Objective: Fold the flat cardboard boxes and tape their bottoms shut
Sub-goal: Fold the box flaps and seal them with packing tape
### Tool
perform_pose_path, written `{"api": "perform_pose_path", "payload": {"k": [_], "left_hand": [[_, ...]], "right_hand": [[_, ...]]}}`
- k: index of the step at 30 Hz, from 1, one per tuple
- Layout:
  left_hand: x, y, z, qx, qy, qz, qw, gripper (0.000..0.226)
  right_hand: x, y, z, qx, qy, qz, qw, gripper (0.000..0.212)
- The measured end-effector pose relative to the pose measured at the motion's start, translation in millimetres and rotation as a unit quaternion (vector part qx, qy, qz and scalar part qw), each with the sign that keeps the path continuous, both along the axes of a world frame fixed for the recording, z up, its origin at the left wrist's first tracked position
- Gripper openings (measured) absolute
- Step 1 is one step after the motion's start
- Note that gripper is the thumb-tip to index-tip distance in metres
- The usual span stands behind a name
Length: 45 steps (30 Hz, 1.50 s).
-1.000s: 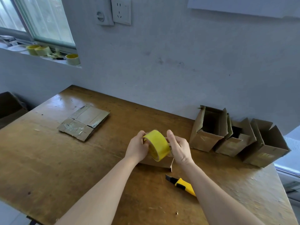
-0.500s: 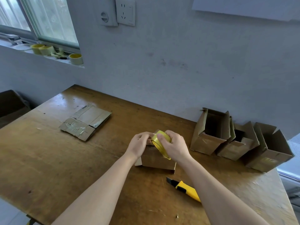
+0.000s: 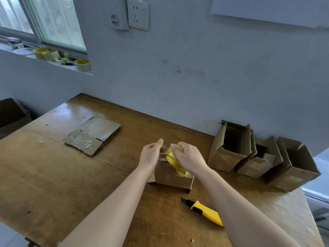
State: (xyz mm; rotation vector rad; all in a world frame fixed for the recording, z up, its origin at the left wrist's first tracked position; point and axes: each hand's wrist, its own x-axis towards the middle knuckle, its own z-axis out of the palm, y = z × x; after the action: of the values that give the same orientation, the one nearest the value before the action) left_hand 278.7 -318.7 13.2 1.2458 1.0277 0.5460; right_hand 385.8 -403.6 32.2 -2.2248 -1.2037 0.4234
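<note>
Taping step, one small box (image 3: pixel 173 178). It sits on the worktop (image 3: pixel 53 175) directly before the person, under both hands, closed face upward; I take that face for its bottom. Yellow tape roll (image 3: pixel 175 162) stands on edge on that face, touching it.

Doing it well, as I judge it:
- Butt the two flaps flat and level first; a gap will show through the tape.
- Anchor the free end down over the box's side wall, not on the seam itself.
- Draw the roll straight along the seam under even tension, the other hand smoothing behind it.
- Carry the strip over the opposite edge, then cut. Yellow-handled knife (image 3: pixel 204 211) lies near on the worktop, toward the right forearm.

Right hand (image 3: pixel 190 157): fingers (image 3: pixel 178 148) curled over the top of the roll and clamped on it, palm over its near side.

Left hand (image 3: pixel 151 155): thumb and fingers (image 3: pixel 159 143) drawn together, pinching at the roll's far rim. Whether the loose tape end lies between them I cannot tell; too thin and blurred.

Elsewhere: three folded boxes (image 3: pixel 258 157) stand in a row against the wall at the right. Flat boxes (image 3: pixel 92 134) lie stacked well apart at the left.
</note>
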Motion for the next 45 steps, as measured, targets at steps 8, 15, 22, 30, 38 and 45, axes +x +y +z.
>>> {"api": "perform_pose_path", "payload": {"k": [8,15,22,30,38,45], "left_hand": [[5.1,2.8,6.7,0.094,0.115,0.004,0.989,0.009],[9.4,-16.9,-8.7,0.168,0.096,0.101,0.976,0.007],[3.6,-11.0,-33.9,0.116,0.127,0.089,0.981,0.012],[21.4,-27.3,-40.9,0.170,0.135,0.082,0.973,0.014],[47.7,-44.8,-59.2,-0.072,0.074,0.096,0.990,0.016],[65.7,-50.7,-58.0,-0.004,0.123,0.068,0.990,0.016]], "right_hand": [[-3.1,1.4,0.2,-0.012,-0.020,0.015,1.000,0.049],[1.5,0.9,1.4,-0.035,0.014,0.014,0.999,0.045],[13.3,-9.1,9.2,0.023,0.179,0.022,0.983,0.040],[33.8,-29.6,-11.9,0.094,0.280,-0.054,0.954,0.045],[45.0,-41.9,-37.6,0.056,0.222,-0.117,0.966,0.067],[60.9,-51.3,-43.7,-0.012,0.165,-0.221,0.961,0.106]]}}
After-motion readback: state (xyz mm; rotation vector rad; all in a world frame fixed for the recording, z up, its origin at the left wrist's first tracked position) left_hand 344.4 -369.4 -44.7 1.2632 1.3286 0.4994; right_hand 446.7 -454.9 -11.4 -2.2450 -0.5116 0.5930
